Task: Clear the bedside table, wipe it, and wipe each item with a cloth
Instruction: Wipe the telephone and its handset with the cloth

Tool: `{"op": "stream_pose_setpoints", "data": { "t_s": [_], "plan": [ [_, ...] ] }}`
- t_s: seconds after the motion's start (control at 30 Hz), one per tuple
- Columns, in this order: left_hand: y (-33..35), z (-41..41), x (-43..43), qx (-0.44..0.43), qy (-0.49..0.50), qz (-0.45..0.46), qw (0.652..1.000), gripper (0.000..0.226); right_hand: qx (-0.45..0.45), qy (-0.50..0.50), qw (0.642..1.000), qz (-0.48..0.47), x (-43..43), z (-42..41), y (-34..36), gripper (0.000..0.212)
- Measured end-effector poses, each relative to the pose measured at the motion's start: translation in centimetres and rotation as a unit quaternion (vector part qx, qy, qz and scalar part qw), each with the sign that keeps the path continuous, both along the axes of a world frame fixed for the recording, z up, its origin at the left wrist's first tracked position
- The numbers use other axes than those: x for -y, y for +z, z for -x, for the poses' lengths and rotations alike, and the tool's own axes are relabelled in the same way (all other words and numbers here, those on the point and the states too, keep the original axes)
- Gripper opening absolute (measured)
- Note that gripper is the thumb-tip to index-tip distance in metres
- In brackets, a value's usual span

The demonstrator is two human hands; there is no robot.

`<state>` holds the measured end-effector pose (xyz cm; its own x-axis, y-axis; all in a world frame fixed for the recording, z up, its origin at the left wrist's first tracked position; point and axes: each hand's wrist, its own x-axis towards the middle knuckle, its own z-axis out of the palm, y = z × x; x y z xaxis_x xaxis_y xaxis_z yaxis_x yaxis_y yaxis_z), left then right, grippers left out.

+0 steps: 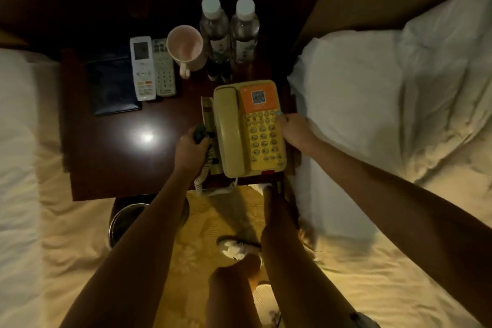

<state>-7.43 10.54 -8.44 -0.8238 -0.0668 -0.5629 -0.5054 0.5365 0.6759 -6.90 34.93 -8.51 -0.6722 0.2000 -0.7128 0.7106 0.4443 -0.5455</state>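
A yellow corded telephone (247,128) with an orange label sits at the right front of the dark wooden bedside table (106,157). My right hand (294,128) holds the phone's right edge by the keypad. My left hand (190,146) is at the phone's left side, its fingers curled round a small dark object that I cannot identify, beside the coiled cord (206,170). Behind stand two remotes (153,69), a pink mug (186,48), two water bottles (229,29) and a dark folder (113,85).
White-sheeted beds flank the table on the left (21,168) and the right (386,114). A dark round bin (125,221) stands on the patterned carpet under the table's front edge. My legs and light shoes (237,247) are below.
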Motion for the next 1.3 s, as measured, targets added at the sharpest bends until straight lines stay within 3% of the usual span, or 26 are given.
{"op": "stream_pose_setpoints", "data": {
  "t_s": [0.23, 0.4, 0.53, 0.67, 0.8, 0.93, 1.13, 1.3],
  "plan": [
    [-1.7, 1.8, 0.2, -0.006, 0.029, -0.005, 1.000, 0.036, -0.016, 0.014, 1.000, -0.008, 0.0, 1.9, -1.3, 0.045],
    [-1.5, 1.6, 0.7, 0.001, 0.011, -0.005, 1.000, 0.032, -0.035, 0.026, 0.996, -0.082, 0.9, 1.6, -1.9, 0.041],
    [-1.0, 0.5, 1.7, -0.021, 0.057, 0.008, 0.998, 0.030, -0.122, 0.054, 0.970, -0.203, 1.4, 0.7, -1.3, 0.029],
    [-0.4, -1.0, 3.8, -0.031, 0.120, -0.027, 0.992, 0.031, -0.226, 0.123, 0.949, -0.182, 2.9, 0.3, 0.6, 0.034],
    [-0.8, -3.3, 6.8, 0.049, 0.072, -0.050, 0.995, 0.034, -0.274, 0.231, 0.923, -0.140, 4.9, -0.9, 1.5, 0.028],
    [-1.3, -6.2, 8.0, 0.117, -0.008, -0.032, 0.993, 0.031, -0.179, 0.243, 0.952, -0.060, 7.4, -4.7, 1.6, 0.024],
    [-2.9, -11.5, 7.2, 0.091, 0.039, 0.048, 0.994, 0.038, -0.012, 0.179, 0.984, 0.017, 9.5, -10.7, -1.6, 0.037],
    [-4.8, -13.5, 7.0, 0.153, 0.103, -0.061, 0.981, 0.044, 0.064, 0.028, 0.993, 0.092, 12.8, -11.5, -3.3, 0.031]
  ]
}}
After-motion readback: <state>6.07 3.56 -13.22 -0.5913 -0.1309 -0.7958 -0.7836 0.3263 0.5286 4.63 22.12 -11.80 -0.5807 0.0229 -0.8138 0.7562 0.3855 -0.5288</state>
